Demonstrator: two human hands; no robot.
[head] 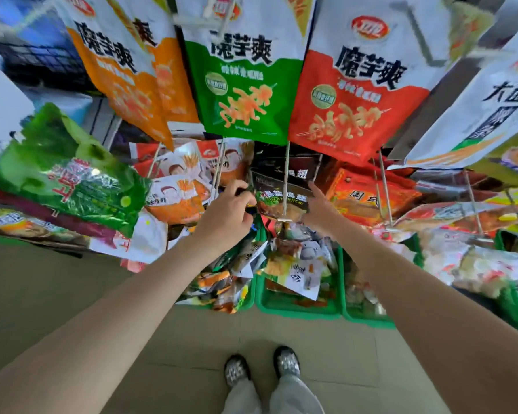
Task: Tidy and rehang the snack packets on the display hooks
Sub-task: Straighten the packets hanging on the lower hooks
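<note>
A dark snack packet (281,198) with a green-and-brown front hangs on a long metal hook (286,180) in the middle of the rack. My left hand (228,210) grips the packet's left edge with curled fingers. My right hand (319,206) touches its right side, fingers stretched up toward the packets behind. Above hang big orange (120,76), green (245,85) and red (353,100) packets in a row.
Green plastic bins (296,309) of loose small packets stand below the hooks. A large green bag (63,171) juts out at the left, white and orange packets (180,186) beside it. More hooks and packets fill the right. My shoes (260,369) stand on the tiled floor.
</note>
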